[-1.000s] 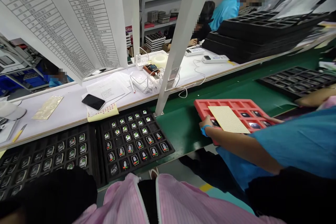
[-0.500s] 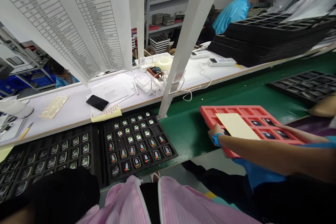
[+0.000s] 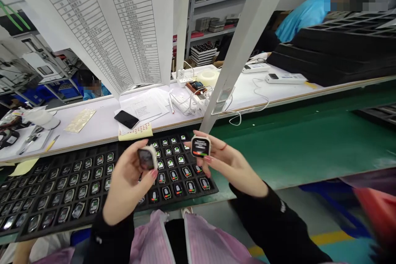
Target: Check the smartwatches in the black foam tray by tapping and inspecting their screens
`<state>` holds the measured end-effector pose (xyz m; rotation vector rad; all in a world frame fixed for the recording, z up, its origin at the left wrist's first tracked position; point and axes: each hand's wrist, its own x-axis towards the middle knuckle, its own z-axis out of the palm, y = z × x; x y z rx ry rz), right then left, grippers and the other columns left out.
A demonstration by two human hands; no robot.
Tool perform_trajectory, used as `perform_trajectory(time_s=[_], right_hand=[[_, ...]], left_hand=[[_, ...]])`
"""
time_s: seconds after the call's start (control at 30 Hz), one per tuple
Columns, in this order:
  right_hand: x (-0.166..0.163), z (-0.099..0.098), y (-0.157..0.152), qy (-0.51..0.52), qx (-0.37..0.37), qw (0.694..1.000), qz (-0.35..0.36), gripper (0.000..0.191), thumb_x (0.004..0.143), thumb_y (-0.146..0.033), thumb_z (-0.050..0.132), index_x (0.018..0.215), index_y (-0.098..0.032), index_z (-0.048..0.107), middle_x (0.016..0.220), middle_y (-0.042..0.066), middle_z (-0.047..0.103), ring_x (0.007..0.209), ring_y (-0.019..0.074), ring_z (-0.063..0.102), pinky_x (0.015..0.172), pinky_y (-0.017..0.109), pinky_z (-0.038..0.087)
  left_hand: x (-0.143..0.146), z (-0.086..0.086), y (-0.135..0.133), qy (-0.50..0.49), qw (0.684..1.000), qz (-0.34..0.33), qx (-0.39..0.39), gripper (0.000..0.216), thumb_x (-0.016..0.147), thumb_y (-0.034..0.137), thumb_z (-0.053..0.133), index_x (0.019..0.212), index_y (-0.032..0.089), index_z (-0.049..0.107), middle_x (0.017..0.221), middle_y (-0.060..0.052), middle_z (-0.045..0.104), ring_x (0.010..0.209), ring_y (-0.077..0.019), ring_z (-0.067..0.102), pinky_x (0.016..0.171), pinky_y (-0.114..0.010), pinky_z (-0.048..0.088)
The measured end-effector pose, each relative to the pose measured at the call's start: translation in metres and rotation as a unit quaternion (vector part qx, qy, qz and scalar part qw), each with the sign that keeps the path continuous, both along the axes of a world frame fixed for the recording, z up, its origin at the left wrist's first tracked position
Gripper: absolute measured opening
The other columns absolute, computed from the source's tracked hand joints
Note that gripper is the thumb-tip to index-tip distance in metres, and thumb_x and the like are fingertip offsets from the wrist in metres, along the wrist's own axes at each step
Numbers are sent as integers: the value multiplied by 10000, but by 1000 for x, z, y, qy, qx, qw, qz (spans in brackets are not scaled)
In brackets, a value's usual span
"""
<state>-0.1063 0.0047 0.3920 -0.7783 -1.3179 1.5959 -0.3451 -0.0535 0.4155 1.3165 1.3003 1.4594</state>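
Stretching across the scene, a green conveyor belt (image 3: pixel 297 144) runs beside a long white workbench (image 3: pixel 244 99), with a stack of black plastic trays (image 3: pixel 334 49) beyond it at the far right. A black foam tray (image 3: pixel 198 189) sits along the belt's near side, holding rows of square smartwatches, many with lit screens. Both hands are raised over that tray, apart, each curled around a watch. The left hand (image 3: pixel 130 185) pinches a cream-cased square smartwatch (image 3: pixel 147 158) between thumb and fingers, tilted, its screen apparently dark, though the angle makes that hard to judge. The right hand (image 3: pixel 229 165) holds a second cream-cased square smartwatch (image 3: pixel 200 147) lightly at the fingertips, its screen facing the camera and showing pale text above a red-and-green bar. A black glass smartphone (image 3: pixel 126 119) lies on the bench beyond.
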Motion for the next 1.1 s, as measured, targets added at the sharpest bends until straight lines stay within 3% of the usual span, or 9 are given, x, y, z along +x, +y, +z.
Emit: perform_trajectory(time_s=[0.13, 0.3, 0.47, 0.67, 0.9, 1.1], right_hand=[[-24, -15, 13, -5, -15, 1000, 18, 583, 818, -402, 693, 1345, -260, 489, 1231, 128, 632, 683, 142, 572, 540, 289, 491], [-30, -24, 20, 8, -15, 999, 37, 546, 814, -389, 690, 1300, -238, 494, 1212, 131, 640, 652, 122, 547, 554, 283, 470], [-37, -25, 31, 19, -27, 999, 16, 444, 800, -432, 699, 1161, -212, 562, 1066, 104, 684, 579, 99, 503, 489, 253, 404], [-39, -28, 42, 14, -27, 1000, 3, 450, 769, -467, 719, 1111, -211, 579, 895, 46, 670, 528, 82, 474, 452, 229, 361], [-36, -26, 56, 38, -21, 999, 20, 398, 836, -509, 619, 1113, -224, 627, 952, 48, 654, 606, 112, 550, 459, 233, 401], [-35, -8, 64, 56, -16, 997, 42, 456, 824, -534, 600, 1139, -204, 629, 914, 59, 653, 625, 138, 575, 451, 242, 403]], left_hand=[[7, -20, 11, -34, 998, -6, -45, 517, 812, 318, 705, 1288, 236, 521, 1160, -73, 635, 968, -174, 636, 811, -274, 557], [13, -36, 22, -25, 998, -23, -44, 545, 820, 325, 694, 1323, 233, 503, 1167, -78, 626, 1017, -184, 611, 790, -258, 541], [24, -34, 30, -18, 998, -51, -41, 508, 874, 371, 619, 1352, 247, 502, 1187, -76, 619, 919, -163, 601, 780, -269, 517], [30, -35, 42, 3, 999, -36, -40, 477, 900, 431, 564, 1336, 237, 545, 877, -39, 648, 632, -114, 495, 631, -253, 446], [32, -30, 53, -11, 999, -44, -16, 488, 883, 377, 577, 1341, 215, 542, 707, 2, 561, 610, -109, 482, 611, -238, 413], [32, -18, 58, -12, 999, -39, 8, 476, 872, 363, 594, 1328, 234, 553, 671, 20, 535, 588, -102, 438, 616, -238, 403]])
